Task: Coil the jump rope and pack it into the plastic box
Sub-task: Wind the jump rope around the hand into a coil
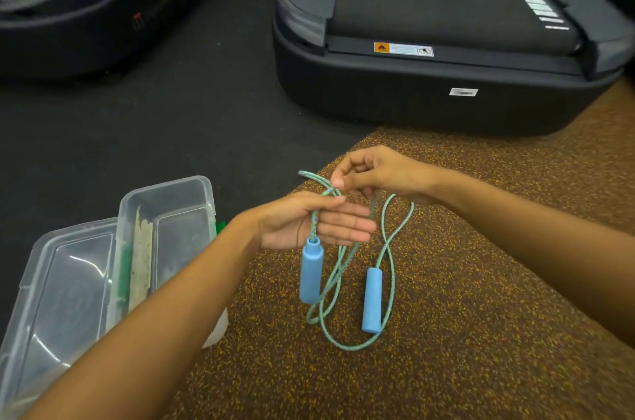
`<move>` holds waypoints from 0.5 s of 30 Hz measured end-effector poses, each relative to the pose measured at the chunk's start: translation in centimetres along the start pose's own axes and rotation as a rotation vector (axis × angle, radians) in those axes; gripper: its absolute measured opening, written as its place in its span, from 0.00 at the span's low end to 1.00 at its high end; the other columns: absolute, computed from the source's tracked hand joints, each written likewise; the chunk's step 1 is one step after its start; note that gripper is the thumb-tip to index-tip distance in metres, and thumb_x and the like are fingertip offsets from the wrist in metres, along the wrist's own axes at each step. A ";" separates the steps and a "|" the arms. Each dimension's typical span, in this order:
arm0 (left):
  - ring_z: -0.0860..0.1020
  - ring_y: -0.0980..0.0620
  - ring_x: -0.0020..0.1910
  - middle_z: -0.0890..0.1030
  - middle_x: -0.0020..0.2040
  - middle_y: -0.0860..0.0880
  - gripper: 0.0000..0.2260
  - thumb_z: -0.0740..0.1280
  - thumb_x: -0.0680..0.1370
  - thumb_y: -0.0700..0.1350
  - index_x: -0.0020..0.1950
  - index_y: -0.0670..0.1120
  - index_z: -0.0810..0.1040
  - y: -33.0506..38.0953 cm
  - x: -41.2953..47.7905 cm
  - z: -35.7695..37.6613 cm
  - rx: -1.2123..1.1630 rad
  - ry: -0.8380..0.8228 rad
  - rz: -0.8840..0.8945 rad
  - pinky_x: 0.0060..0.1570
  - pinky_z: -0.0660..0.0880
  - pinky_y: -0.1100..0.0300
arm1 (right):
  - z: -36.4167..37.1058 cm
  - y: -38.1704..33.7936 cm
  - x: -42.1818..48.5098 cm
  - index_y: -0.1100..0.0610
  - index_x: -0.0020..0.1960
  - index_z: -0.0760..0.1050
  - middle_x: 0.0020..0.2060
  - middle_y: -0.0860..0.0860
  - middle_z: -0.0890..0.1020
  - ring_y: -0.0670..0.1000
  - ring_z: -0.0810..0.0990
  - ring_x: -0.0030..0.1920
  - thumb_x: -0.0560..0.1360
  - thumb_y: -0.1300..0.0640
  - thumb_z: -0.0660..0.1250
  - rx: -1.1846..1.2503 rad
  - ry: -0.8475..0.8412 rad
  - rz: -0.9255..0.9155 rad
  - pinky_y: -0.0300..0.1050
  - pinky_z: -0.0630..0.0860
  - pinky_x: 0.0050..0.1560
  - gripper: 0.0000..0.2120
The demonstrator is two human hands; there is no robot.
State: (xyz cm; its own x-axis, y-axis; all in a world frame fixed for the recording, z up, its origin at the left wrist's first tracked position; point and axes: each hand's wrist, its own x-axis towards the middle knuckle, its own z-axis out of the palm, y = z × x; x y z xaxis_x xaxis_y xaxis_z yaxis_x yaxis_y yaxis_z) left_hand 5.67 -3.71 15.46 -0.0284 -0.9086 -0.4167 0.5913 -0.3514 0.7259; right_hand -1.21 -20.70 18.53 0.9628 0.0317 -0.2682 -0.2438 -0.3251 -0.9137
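Right of the clear plastic box [165,210], left hand [309,220] thumb-pins the green braided jump rope [313,223] above one of its blue foam handles [311,273]; right hand [378,175] pinches it. Coiling barely begun, loops dangling loose, rope not yet boxed.

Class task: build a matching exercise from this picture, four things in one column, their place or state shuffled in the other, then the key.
1 left blue handle
2 right blue handle
3 plastic box
4 treadmill

A black, farthest away
B lies on the speckled floor
C hangs on the rope below the left hand
D clear, open

Pairs: 1-C, 2-B, 3-D, 4-A
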 end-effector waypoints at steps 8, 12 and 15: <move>0.82 0.49 0.52 0.84 0.52 0.43 0.21 0.55 0.77 0.50 0.56 0.40 0.81 1.7 -1.3 0.1 0.010 0.005 -0.103 0.52 0.79 0.58 | -0.8 1.1 -0.1 0.61 0.47 0.80 0.32 0.53 0.74 0.46 0.68 0.27 0.71 0.55 0.70 0.032 0.016 0.051 0.39 0.63 0.30 0.10; 0.83 0.48 0.49 0.84 0.50 0.42 0.21 0.56 0.77 0.51 0.55 0.38 0.81 3.2 -1.9 0.2 -0.009 0.047 -0.123 0.51 0.80 0.57 | -0.9 1.3 -0.1 0.54 0.40 0.81 0.25 0.48 0.71 0.46 0.63 0.25 0.71 0.53 0.69 0.092 0.005 0.070 0.38 0.60 0.26 0.05; 0.83 0.47 0.48 0.84 0.49 0.41 0.21 0.57 0.76 0.52 0.55 0.37 0.81 3.5 -1.7 0.2 -0.061 0.095 -0.067 0.52 0.79 0.55 | 0.0 1.4 0.1 0.54 0.42 0.80 0.29 0.54 0.74 0.49 0.68 0.28 0.75 0.56 0.65 0.126 0.039 0.031 0.38 0.65 0.29 0.06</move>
State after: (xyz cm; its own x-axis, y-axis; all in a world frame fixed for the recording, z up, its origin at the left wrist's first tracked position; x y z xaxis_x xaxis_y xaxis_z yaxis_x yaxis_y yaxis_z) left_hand 7.62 -3.46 18.86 0.0053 -0.8568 -0.5156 0.6384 -0.3939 0.6613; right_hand -1.49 -21.14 17.21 0.9577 -0.0141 -0.2873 -0.2840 -0.2039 -0.9369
